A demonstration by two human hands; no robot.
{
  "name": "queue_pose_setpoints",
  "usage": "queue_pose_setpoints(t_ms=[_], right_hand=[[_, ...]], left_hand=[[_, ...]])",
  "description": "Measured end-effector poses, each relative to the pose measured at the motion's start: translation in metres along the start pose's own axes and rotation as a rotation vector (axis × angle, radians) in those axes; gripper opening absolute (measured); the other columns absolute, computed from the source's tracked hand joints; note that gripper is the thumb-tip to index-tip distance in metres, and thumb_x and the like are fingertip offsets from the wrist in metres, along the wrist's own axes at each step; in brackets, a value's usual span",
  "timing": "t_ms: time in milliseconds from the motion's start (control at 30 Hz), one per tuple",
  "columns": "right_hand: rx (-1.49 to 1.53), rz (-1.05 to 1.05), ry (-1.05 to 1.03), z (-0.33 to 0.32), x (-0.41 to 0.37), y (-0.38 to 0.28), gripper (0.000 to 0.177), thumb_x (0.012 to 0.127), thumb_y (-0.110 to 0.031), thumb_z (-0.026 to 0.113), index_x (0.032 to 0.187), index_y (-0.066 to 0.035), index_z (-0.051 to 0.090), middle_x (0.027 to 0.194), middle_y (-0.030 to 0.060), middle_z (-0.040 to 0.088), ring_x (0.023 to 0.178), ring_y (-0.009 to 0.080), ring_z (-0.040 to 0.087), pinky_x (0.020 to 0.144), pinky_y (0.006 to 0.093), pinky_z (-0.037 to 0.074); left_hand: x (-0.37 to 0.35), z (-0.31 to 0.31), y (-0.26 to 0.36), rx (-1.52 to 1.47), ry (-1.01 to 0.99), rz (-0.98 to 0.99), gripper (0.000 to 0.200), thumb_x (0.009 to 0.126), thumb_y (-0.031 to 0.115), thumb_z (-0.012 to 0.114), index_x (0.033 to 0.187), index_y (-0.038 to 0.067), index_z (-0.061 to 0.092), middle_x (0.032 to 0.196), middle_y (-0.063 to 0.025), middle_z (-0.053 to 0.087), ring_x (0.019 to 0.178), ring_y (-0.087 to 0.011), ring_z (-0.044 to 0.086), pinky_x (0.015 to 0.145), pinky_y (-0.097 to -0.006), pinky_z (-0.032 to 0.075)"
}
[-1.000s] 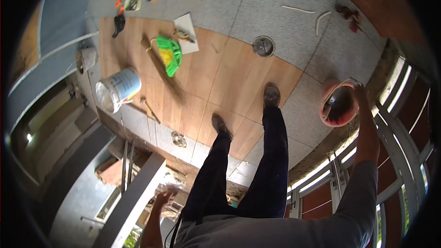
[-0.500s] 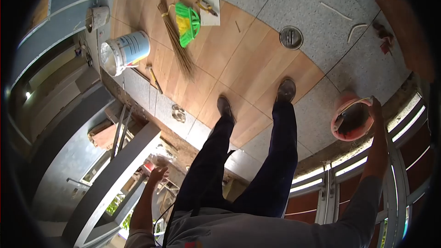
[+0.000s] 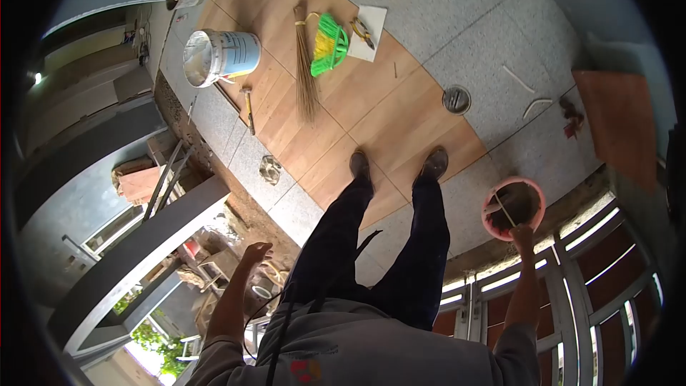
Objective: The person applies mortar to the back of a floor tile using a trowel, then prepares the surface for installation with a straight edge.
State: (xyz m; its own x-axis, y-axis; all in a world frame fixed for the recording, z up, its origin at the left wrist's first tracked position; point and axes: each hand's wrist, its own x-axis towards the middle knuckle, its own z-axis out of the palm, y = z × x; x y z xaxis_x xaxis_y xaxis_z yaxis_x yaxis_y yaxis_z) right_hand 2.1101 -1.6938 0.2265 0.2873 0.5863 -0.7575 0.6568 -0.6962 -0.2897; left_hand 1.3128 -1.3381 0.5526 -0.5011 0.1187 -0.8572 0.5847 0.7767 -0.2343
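Observation:
My right hand [image 3: 524,233] is closed around the handle of a pink bucket [image 3: 489,223], at the handle's near end by the rim. The bucket's mouth faces me, and its dark inside holds something I cannot make out. My left hand [image 3: 259,251] hangs out to the side of my leg, fingers loosely extended, with nothing in it. Both of my shoes stand on the wood-look tiles [image 3: 336,154], left of the bucket.
A stick broom [image 3: 304,71], a green-and-yellow broom head [image 3: 329,46], pliers [image 3: 362,31] on a white tile and a hammer [image 3: 249,111] lie ahead. A white-and-blue pail [image 3: 239,55] is at left. A round metal piece [image 3: 456,100] lies right of centre. Metal railing [image 3: 564,271] runs behind the bucket.
The pink bucket and my right hand have moved leftward, closer to my legs. My feet are nearer together. The whole view has turned slightly.

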Motion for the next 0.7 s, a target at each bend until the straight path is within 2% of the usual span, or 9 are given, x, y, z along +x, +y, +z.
queue_pose_setpoints(t_ms=[33, 67, 200, 300, 367, 400, 500, 633, 700], right_hand=[[-0.108, -0.092, 0.036, -0.002, -0.007, 0.0, 0.034, 0.078, -0.032, 0.063, 0.081, 0.002, 0.067, 0.082, 0.0265, 0.065, 0.079, 0.0432, 0.064, 0.073, 0.0521, 0.048], [0.048, 0.064, 0.064, -0.039, -0.031, -0.045, 0.035, 0.079, -0.033, 0.062, 0.083, 0.002, 0.067, 0.082, 0.0262, 0.066, 0.08, 0.0432, 0.064, 0.073, 0.0524, 0.048], [0.14, 0.106, 0.14, -0.098, -0.093, -0.098, 0.036, 0.08, -0.033, 0.064, 0.087, 0.002, 0.068, 0.079, 0.0261, 0.066, 0.078, 0.0445, 0.065, 0.069, 0.0519, 0.049], [0.153, 0.128, 0.204, -0.139, -0.138, -0.163, 0.038, 0.078, -0.034, 0.065, 0.083, 0.004, 0.067, 0.073, 0.0229, 0.065, 0.065, 0.0364, 0.064, 0.063, 0.0474, 0.047], [0.245, 0.22, 0.244, -0.15, -0.154, -0.187, 0.033, 0.076, -0.031, 0.071, 0.075, 0.001, 0.064, 0.062, 0.0095, 0.059, 0.058, 0.0223, 0.057, 0.057, 0.0422, 0.045], [0.216, 0.108, 0.288, -0.135, -0.143, -0.158, 0.032, 0.077, -0.031, 0.072, 0.071, -0.002, 0.06, 0.059, 0.0056, 0.054, 0.053, 0.0186, 0.053, 0.052, 0.0392, 0.042], [0.66, 0.497, 0.281, -0.179, -0.163, -0.265, 0.032, 0.083, -0.024, 0.07, 0.065, -0.019, 0.045, 0.053, -0.0071, 0.035, 0.042, 0.0051, 0.034, 0.039, 0.0253, 0.028], [0.815, 0.48, 0.217, -0.205, -0.145, -0.351, 0.025, 0.082, -0.031, 0.073, 0.074, -0.014, 0.056, 0.055, -0.0064, 0.039, 0.042, 0.0079, 0.035, 0.04, 0.0253, 0.03], [0.926, 0.46, 0.133, -0.21, -0.129, -0.387, 0.029, 0.085, -0.028, 0.07, 0.069, -0.017, 0.048, 0.055, -0.005, 0.037, 0.041, 0.007, 0.032, 0.038, 0.0248, 0.029]], left_hand=[[0.001, -0.002, -0.004, -0.038, -0.003, 0.014, 0.056, 0.092, 0.045, 0.065, 0.129, 0.004, 0.056, 0.117, -0.0181, 0.067, 0.107, -0.0333, 0.065, 0.084, -0.0506, 0.055], [-0.001, -0.006, -0.011, -0.084, -0.007, 0.014, 0.054, 0.093, 0.044, 0.064, 0.128, 0.004, 0.057, 0.119, -0.0191, 0.066, 0.107, -0.0342, 0.065, 0.085, -0.0514, 0.055], [0.012, -0.016, -0.052, -0.193, -0.054, -0.071, 0.05, 0.093, 0.043, 0.064, 0.124, 0.004, 0.058, 0.116, -0.0154, 0.066, 0.105, -0.0329, 0.064, 0.085, -0.0545, 0.054], [0.009, -0.025, -0.064, -0.266, -0.141, -0.057, 0.049, 0.096, 0.043, 0.059, 0.128, 0.004, 0.056, 0.122, -0.0179, 0.063, 0.111, -0.0353, 0.062, 0.09, -0.0586, 0.051], [0.03, -0.036, -0.078, -0.341, -0.203, -0.054, 0.049, 0.096, 0.043, 0.059, 0.126, 0.005, 0.056, 0.121, -0.0157, 0.062, 0.112, -0.0342, 0.06, 0.089, -0.0588, 0.052], [0.044, -0.041, -0.082, -0.381, -0.2, -0.046, 0.049, 0.096, 0.044, 0.06, 0.126, 0.006, 0.055, 0.121, -0.0149, 0.062, 0.112, -0.0341, 0.06, 0.088, -0.0587, 0.052], [0.124, -0.059, -0.096, -0.467, -0.193, 0.021, 0.048, 0.091, 0.048, 0.065, 0.118, 0.009, 0.059, 0.116, -0.0111, 0.064, 0.102, -0.0317, 0.062, 0.08, -0.0568, 0.054], [0.162, -0.122, -0.062, -0.527, -0.157, 0.214, 0.052, 0.089, 0.051, 0.067, 0.119, 0.01, 0.06, 0.116, -0.0116, 0.064, 0.102, -0.0317, 0.062, 0.08, -0.0569, 0.054], [0.165, -0.158, -0.039, -0.567, -0.118, 0.259, 0.053, 0.089, 0.052, 0.066, 0.12, 0.01, 0.06, 0.117, -0.0122, 0.064, 0.104, -0.0313, 0.063, 0.081, -0.056, 0.054]])
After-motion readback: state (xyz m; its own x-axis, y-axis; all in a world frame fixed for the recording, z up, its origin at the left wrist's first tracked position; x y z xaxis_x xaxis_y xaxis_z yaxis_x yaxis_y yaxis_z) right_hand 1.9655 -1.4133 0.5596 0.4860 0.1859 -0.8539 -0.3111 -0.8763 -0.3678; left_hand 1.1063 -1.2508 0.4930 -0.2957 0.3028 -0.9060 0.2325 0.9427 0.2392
